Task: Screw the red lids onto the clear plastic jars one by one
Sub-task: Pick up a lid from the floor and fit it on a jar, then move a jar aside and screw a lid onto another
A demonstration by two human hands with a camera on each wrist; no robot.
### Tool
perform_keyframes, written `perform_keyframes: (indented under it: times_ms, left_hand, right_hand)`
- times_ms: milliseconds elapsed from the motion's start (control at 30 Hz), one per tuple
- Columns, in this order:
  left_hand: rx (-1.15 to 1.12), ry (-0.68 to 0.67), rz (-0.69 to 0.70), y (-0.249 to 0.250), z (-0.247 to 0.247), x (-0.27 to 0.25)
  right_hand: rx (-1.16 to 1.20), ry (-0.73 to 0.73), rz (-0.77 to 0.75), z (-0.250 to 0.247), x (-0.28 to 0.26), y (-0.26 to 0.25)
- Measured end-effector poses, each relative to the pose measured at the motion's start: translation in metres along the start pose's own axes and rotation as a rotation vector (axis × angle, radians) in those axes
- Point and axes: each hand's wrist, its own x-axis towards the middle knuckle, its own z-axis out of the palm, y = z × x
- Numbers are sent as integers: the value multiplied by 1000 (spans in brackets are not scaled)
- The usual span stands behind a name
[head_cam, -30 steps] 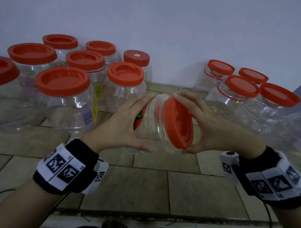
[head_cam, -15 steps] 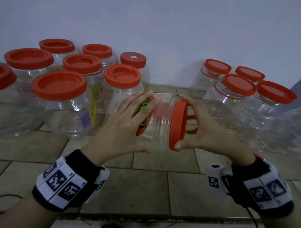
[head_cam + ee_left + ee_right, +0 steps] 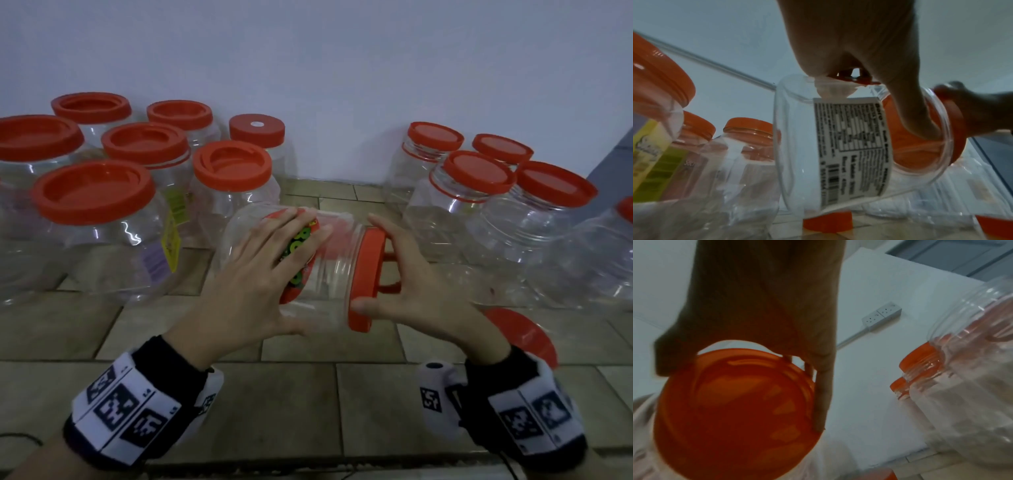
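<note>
Now screwing | left hand (image 3: 255,274) steadies sideways clear jar (image 3: 329,270) | right hand (image 3: 416,294) pinches red lid (image 3: 366,281) rim | next: another twist, probably

left hand (image 3: 253,274): fingers spread, curled round the jar (image 3: 329,274) body | right hand (image 3: 421,291): thumb and fingertips pinching the red lid (image 3: 366,281) rim

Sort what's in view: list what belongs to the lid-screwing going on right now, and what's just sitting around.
In use:
- held jar, on its side
- red lid on its mouth
- left hand gripping the jar
- right hand gripping the lid rim

Sitting around:
- lidded jars, left group
- lidded jars, right group
- loose lid on the tiled floor
- wall socket
</note>
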Motion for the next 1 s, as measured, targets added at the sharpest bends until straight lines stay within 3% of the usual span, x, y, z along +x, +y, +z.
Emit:
perform_keyframes:
  times_ms: [67,133,233,333,433,500,600,700,767,900,1000]
  left_hand:
    - [6,-5,11,3,3,2]
    - [4,-5,0,6,6,4]
    - [-66,-4,-63,8,7,7]
    - [-82,9,-83,15,3,11]
    - [4,8,-63,25,4,14]
    - [43,-3,-59,30,8,14]
    - [-9,8,-124,34,14,11]
    - [-67,44,-160,40,14,9]
    - [-23,37,-165,44,15,9]
    - [28,-4,-194,52,22,5]
    - [-31,-5,-243,55,22,3]
  right_hand:
    - [119,52,151,2,0,2]
    - [182,3,194,-3,-1,11]
    - [44,-99,-31,-11,-5,16]
    - [-59,-67,-173,-13,-4,23]
    - [110,1,3,-12,-2,19]
    - [284,-72,131,-16,-3,19]
    - [188,-167,49,-27,-8,32]
    - [7,-195,-161,-32,-10,42]
    - [56,-171,-136,-31,-8,41]
    - [201,-175,91,-32,-6,35]
    - [131,-236,-19,-38,-9,42]
